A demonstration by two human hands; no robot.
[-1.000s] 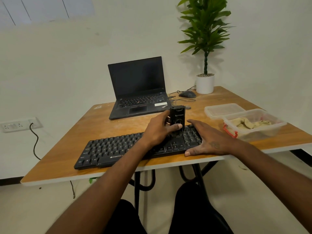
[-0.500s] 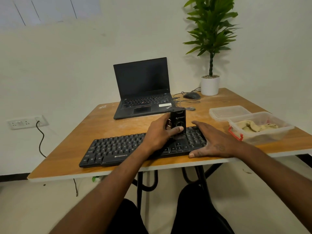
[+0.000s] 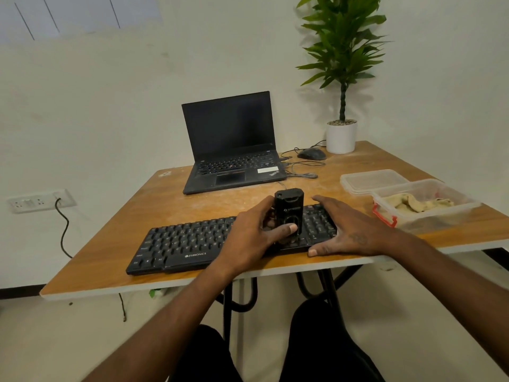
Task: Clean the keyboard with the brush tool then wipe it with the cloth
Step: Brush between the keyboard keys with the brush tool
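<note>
A black keyboard [image 3: 187,244] lies along the front edge of the wooden table [image 3: 192,205]. My left hand [image 3: 253,235] grips a black brush tool [image 3: 289,208], held upright with its lower end on the keys right of the keyboard's middle; the bristles are hidden behind my thumb. My right hand [image 3: 349,230] lies flat, fingers spread, on the keyboard's right end. A beige cloth [image 3: 413,204] is crumpled inside a clear plastic box [image 3: 429,216] at the right of the table.
An open black laptop [image 3: 234,150] stands behind the keyboard. A mouse [image 3: 311,154] with loose cables and a potted plant [image 3: 341,136] sit at the back right. The box's clear lid [image 3: 371,180] lies beside the box. A wall socket [image 3: 38,201] is at left.
The brush tool has shifted slightly on the keys in my left hand. My right hand has stayed flat on the keyboard's right end. The camera has turned a little.
</note>
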